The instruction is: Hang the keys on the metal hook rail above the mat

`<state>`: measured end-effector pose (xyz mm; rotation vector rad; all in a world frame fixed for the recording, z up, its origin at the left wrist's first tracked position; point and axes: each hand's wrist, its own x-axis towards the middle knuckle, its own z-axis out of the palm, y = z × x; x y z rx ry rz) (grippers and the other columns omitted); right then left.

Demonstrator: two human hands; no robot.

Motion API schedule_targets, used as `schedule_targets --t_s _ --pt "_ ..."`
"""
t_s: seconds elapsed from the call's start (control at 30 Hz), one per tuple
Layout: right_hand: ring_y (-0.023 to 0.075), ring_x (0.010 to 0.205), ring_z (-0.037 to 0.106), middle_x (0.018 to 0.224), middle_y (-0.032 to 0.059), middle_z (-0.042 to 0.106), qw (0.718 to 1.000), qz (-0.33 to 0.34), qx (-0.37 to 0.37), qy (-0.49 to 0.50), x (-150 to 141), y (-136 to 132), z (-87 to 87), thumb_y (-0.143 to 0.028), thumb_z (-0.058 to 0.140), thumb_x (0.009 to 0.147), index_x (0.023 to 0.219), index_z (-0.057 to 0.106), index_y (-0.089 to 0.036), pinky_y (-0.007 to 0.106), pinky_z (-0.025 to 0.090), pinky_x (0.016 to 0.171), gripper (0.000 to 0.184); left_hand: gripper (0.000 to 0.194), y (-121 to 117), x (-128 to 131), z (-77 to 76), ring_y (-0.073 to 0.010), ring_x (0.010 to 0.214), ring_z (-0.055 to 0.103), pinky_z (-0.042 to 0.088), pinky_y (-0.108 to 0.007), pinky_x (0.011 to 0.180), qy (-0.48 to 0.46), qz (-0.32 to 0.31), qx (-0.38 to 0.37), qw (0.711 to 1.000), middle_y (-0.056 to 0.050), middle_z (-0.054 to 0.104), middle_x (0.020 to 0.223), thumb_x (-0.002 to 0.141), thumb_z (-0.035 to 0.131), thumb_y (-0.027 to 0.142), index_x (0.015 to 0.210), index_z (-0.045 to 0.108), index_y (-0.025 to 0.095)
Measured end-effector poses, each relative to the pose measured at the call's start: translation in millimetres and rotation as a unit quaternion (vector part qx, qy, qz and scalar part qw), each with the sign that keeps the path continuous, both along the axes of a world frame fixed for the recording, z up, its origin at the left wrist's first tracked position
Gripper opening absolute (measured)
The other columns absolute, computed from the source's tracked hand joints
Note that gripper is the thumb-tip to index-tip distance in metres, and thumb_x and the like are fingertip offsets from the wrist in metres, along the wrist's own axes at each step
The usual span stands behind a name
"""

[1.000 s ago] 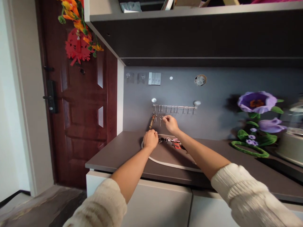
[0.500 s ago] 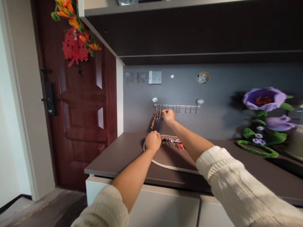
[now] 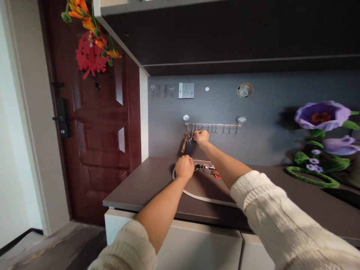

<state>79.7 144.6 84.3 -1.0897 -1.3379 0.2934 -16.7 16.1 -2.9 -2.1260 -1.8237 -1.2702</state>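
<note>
On the grey wall is a metal hook rail. A bunch of keys with a brown lettered fob hangs from its left end. My right hand is at the rail just right of that bunch, thumb and fingers pinched on a small silvery metal piece, seemingly part of some keys. Lower down, my left hand is closed at the left edge of a pale-rimmed mat; its fingertips and whatever they hold are hidden. More keys on rings, with a red tag, lie right beside it.
A dark shelf overhangs the brown countertop. Purple artificial flowers stand at the right. Wall switches and a round hole are above the rail. A dark red door is at the left.
The whole view has shifted slightly. My right hand stays pinched at the rail, and my left hand stays closed at the mat's edge; the hanging keys look much the same.
</note>
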Motion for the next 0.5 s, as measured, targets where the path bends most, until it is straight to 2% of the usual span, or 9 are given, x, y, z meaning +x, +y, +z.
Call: schedule_targets --t_s 0.1,0.27,0.5 --pt "0.0126 0.054 0.060 0.055 0.0044 0.060 0.997 -0.031 -0.042 0.048 -1.9 -7.1 -0.6 -0.019 0.050 0.076 0.074 0.063 -0.011 0.025 0.050 0.058 0.015 0.029 0.1 0.0 0.0 -0.0210 0.085 0.059 0.041 -0.030 0.072 0.007 0.002 0.004 1.000 -0.012 0.064 0.089 0.085 0.035 0.026 0.082 0.062 0.015" --pt "0.0107 0.048 0.057 0.055 0.0027 0.058 0.993 0.003 -0.064 0.101 -3.1 -16.0 -1.1 -0.015 0.049 0.075 0.069 0.059 -0.013 0.025 0.051 0.051 0.012 0.029 1.1 0.0 -1.0 -0.0195 0.083 0.059 0.041 -0.029 0.070 0.012 0.012 0.007 1.000 -0.011 0.065 0.089 0.085 0.036 0.026 0.081 0.062 0.016" --pt "0.0094 0.049 0.056 0.054 0.0005 0.054 0.991 0.034 -0.075 0.107 2.2 -26.9 -4.4 -0.013 0.048 0.075 0.064 0.055 -0.015 0.024 0.051 0.052 0.014 0.029 2.4 -0.7 -2.0 -0.0181 0.082 0.059 0.041 -0.027 0.070 0.026 0.013 0.008 1.000 -0.010 0.066 0.088 0.085 0.036 0.027 0.081 0.063 0.017"
